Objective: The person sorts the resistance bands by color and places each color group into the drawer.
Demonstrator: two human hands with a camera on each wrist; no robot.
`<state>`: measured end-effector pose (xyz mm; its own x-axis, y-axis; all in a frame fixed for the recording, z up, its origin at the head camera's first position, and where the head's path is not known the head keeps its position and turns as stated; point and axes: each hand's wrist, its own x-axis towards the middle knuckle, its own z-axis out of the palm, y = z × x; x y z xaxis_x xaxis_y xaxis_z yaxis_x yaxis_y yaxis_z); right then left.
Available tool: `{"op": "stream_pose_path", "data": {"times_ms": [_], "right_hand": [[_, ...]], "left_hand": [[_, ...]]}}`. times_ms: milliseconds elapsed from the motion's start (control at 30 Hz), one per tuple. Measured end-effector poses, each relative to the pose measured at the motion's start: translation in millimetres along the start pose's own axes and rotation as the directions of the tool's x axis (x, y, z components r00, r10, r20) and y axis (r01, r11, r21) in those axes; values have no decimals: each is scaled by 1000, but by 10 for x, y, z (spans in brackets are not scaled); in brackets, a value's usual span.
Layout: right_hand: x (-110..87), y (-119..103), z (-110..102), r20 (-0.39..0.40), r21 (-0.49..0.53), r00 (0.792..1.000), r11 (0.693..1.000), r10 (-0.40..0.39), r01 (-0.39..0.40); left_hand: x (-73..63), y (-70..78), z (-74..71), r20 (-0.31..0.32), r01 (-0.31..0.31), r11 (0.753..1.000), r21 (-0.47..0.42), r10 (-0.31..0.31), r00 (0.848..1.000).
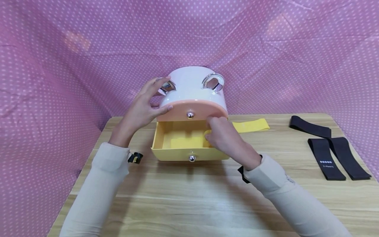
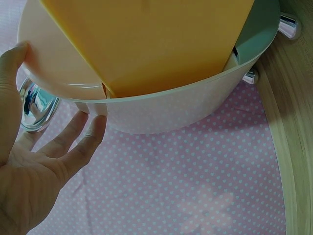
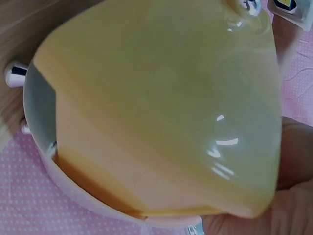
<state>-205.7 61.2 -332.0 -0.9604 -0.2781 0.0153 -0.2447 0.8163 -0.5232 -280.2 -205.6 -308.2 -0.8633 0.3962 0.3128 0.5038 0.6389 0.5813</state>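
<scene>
A white storage box (image 1: 189,82) with chrome ring ears stands at the table's back. Its peach upper drawer (image 1: 174,112) is closed; the yellow lower drawer (image 1: 174,155) is pulled out. My left hand (image 1: 140,107) grips the box's left side, thumb on the peach front and fingers on the white shell (image 2: 161,115). My right hand (image 1: 223,135) reaches over the lower drawer's right side with curled fingers, holding the end of a yellow elastic band (image 1: 186,142) that lies inside. In the right wrist view the drawer front (image 3: 171,83) hides most of that hand.
Another yellow elastic band (image 1: 253,125) lies on the wooden table (image 1: 189,200), right of the box. Several black bands (image 1: 325,161) lie farther right, one with white print. Pink dotted cloth (image 1: 189,33) hangs behind and at the sides.
</scene>
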Motion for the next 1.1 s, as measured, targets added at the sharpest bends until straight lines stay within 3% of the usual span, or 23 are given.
{"op": "stream_pose_path", "data": {"times_ms": [300, 600, 833, 1100], "right_hand": [[-107, 35, -204, -70, 37, 997, 999, -19, 22], [-270, 202, -601, -145, 72, 988, 995, -56, 67], [-297, 494, -821, -154, 104, 988, 994, 33, -17], [-141, 1005, -850, -128, 86, 984, 990, 123, -113]], "left_hand": [[4, -11, 0, -3, -9, 1000, 0, 9, 1000], [-2, -19, 1, -7, -24, 1000, -15, 24, 1000], [-17, -11, 0, -11, -28, 1000, 2, 28, 1000], [-13, -6, -1, -10, -29, 1000, 0, 29, 1000]]}}
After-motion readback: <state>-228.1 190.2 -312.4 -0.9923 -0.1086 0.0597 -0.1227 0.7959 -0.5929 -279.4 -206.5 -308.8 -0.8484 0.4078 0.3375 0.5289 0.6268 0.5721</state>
